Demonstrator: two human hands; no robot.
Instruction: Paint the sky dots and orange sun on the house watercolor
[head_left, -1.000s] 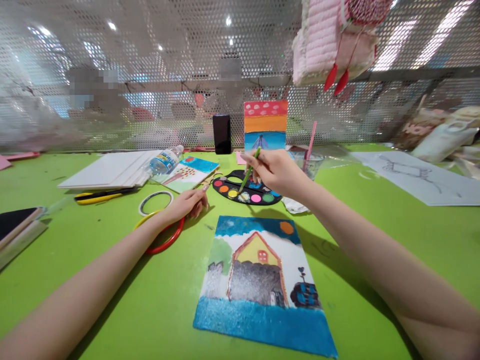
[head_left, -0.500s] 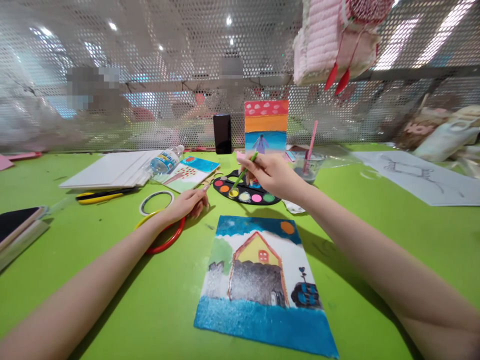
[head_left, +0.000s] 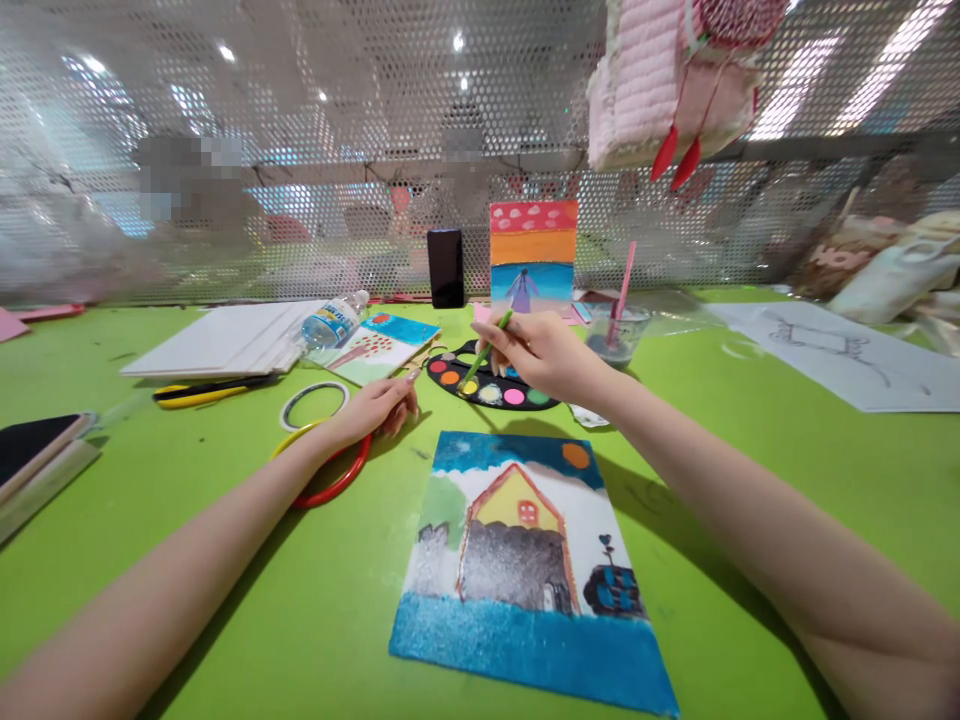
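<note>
My right hand (head_left: 546,352) pinches a green paintbrush (head_left: 488,350), its tip down at the yellow paint of a black watercolor palette (head_left: 541,404). Loosely bent, my left hand (head_left: 379,408) rests on the table with nothing in it, left of the palette. Its wrist lies over a red and yellow ring (head_left: 341,487), with a roll of white tape (head_left: 288,408) just behind. In front of me lies a painting of a house (head_left: 510,570), with blue along its top and bottom and an orange sun.
Behind the palette stand a sunset painting (head_left: 533,240) and a black phone (head_left: 445,268). A water cup (head_left: 619,345) holds a pink-handled tool. To the left are a plastic bottle (head_left: 330,322), white boards (head_left: 217,340), a yellow cutter (head_left: 202,395) and a small tree painting (head_left: 375,350). A drawing (head_left: 847,355) lies right.
My right hand has dipped slightly, and the paintbrush has shifted a little within the yellow paint. The left hand stays where it was.
</note>
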